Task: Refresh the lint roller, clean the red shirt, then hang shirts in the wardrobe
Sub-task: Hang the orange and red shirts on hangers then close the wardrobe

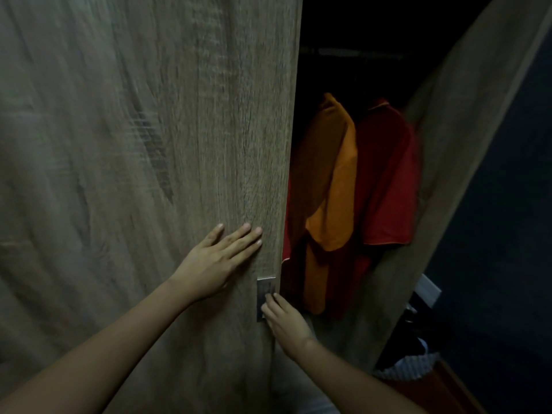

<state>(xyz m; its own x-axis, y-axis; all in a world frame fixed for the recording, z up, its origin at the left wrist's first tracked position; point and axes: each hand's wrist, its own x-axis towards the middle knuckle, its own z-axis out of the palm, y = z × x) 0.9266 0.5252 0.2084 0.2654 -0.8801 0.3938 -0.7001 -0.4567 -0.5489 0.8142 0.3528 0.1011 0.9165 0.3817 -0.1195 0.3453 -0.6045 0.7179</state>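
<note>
The red shirt point(388, 174) is hanging far inside the wardrobe point(466, 121), long axis vertical, collar pointing up, touching the orange shirt point(331, 180) on its left. The door point(149, 144) is covering the left. The left hand point(215, 261) is pressing flat on it, fingers straight; the right hand point(283, 321) is gripping the handle point(264, 289) with curled fingers

Hands point(215, 261) on wardrobe door point(149, 130) — shirts point(331, 180) inside
</note>
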